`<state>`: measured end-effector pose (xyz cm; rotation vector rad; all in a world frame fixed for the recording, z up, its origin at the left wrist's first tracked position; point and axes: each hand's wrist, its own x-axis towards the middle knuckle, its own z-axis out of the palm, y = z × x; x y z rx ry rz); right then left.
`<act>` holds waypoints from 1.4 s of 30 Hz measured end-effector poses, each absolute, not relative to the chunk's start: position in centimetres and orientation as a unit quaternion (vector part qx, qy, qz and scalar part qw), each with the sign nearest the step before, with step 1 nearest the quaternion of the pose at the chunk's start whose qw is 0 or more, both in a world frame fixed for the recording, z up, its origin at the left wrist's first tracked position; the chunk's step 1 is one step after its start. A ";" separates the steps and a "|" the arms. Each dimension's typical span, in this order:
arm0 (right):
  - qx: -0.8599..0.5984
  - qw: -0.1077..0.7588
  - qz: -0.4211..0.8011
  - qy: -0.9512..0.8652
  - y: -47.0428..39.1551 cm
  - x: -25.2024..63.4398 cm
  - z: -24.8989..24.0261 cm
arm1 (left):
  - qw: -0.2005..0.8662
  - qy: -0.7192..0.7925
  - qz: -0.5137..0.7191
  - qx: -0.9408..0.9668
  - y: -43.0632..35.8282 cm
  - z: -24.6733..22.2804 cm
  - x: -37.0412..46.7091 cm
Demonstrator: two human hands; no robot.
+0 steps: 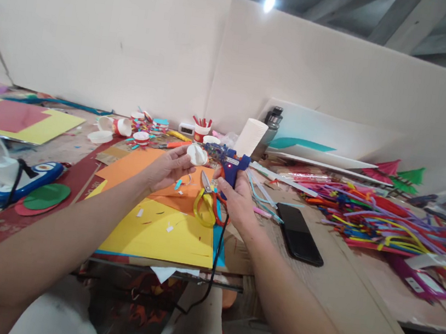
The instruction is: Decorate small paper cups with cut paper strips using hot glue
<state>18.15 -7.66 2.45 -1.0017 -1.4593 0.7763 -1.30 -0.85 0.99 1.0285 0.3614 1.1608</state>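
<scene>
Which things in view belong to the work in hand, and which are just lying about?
Part of the work:
- blue glue gun, in the right hand
- small white piece, in the left hand
- scissors, probably, lying close by

Apparently just lying about:
- black phone
- purple device
- coloured fuzzy sticks, perhaps spare material

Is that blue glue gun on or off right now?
It looks on: the glue gun, held in the right hand, shows a glowing red light.
</scene>
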 end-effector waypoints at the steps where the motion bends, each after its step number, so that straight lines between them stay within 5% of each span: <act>1: -0.426 0.569 0.328 -0.622 -7.6 18.1 2.4 | 0.699 0.163 0.523 0.461 -0.9 1.0 -1.3; 42: -0.352 0.573 0.451 -0.587 -8.1 17.9 2.5 | 0.717 0.168 0.518 0.434 -0.9 1.4 -1.4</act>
